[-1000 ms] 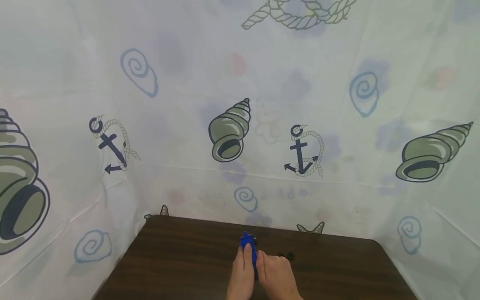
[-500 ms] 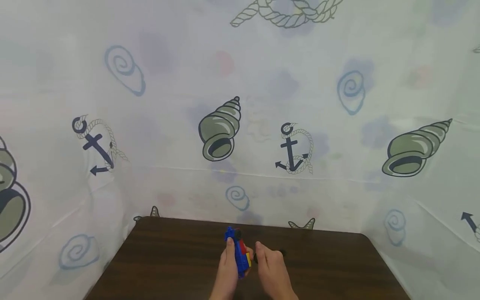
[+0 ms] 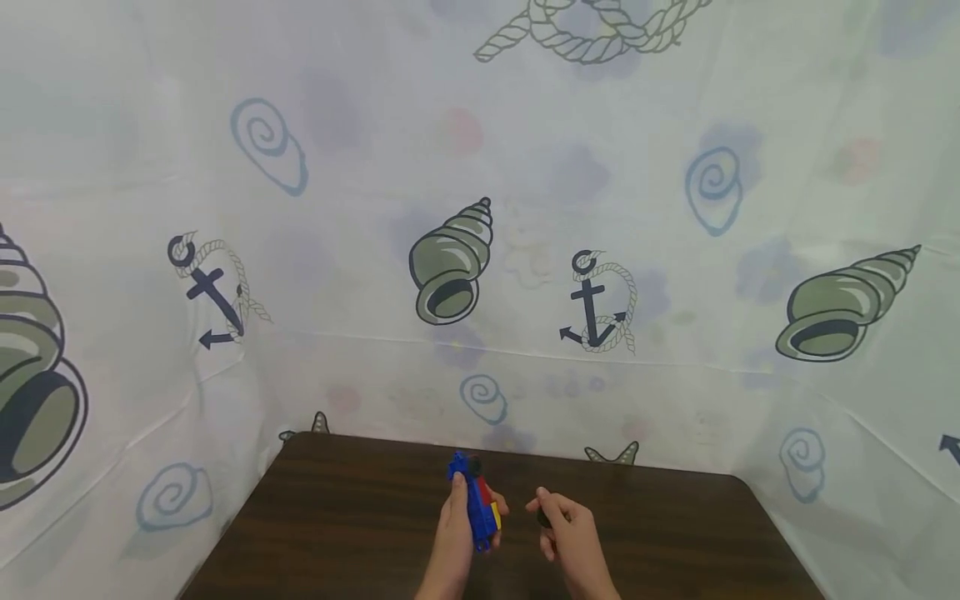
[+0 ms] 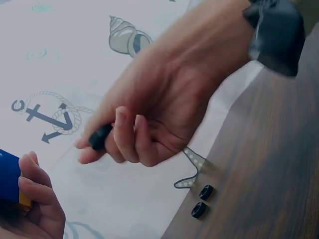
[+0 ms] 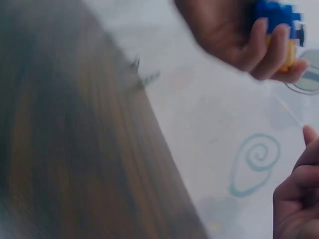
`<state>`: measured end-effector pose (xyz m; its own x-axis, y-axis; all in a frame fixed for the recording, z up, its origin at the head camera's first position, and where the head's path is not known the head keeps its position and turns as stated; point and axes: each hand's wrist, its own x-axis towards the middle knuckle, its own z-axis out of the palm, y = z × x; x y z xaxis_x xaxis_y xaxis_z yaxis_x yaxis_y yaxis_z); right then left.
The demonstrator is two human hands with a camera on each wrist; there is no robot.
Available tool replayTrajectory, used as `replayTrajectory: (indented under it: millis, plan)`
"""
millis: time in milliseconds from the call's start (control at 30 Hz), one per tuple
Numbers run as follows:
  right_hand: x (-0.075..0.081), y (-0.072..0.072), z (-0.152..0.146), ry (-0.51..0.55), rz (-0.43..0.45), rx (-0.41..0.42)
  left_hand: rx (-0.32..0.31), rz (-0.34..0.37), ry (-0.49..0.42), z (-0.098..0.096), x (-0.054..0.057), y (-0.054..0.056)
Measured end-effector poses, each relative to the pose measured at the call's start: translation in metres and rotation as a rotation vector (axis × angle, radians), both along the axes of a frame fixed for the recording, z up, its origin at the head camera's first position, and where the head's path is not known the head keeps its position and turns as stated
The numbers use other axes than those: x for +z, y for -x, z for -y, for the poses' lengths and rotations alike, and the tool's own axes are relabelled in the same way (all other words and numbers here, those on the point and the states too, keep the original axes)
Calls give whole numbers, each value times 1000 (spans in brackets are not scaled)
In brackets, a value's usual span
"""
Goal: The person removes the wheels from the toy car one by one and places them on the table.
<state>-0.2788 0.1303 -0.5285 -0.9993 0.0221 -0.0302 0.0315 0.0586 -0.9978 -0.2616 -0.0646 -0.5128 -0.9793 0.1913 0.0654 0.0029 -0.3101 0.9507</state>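
My left hand (image 3: 452,527) grips a blue, red and yellow toy vehicle (image 3: 481,510), thumb along its blue side. One black wheel (image 3: 475,467) shows near the far end of the toy. To the right, apart from it, my right hand (image 3: 576,533) pinches a small black wheel (image 4: 100,137) between thumb and fingertips, its other fingers curled. In the right wrist view the toy's blue and yellow parts (image 5: 276,15) appear at the top in the left hand; the pinched wheel is out of sight there.
Two more black wheels (image 4: 206,192) lie close together on the dark wooden table (image 3: 360,500); the right hand hides them in the head view. A white cloth (image 3: 360,250) printed with shells and anchors hangs behind and beside the table.
Both hands were together at the toy; the right hand has moved away rightward with a wheel. The left hand has turned the toy, so its red and yellow side shows.
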Motion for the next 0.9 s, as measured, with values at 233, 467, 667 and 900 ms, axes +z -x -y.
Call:
replayTrajectory:
  millis: [233, 467, 667, 900]
  plan:
    - [-27, 2, -22, 206, 141, -14, -22, 43, -10, -5, -3, 2]
    - [-37, 12, -51, 116, 109, -71, -32, 78, -1, -1, -4, 4]
    - [-32, 17, -73, -43, 20, -77, -44, 81, 7, 2, -5, 6]
    - [-38, 30, -99, -159, -44, -219, -74, 115, 14, 1, -8, 7]
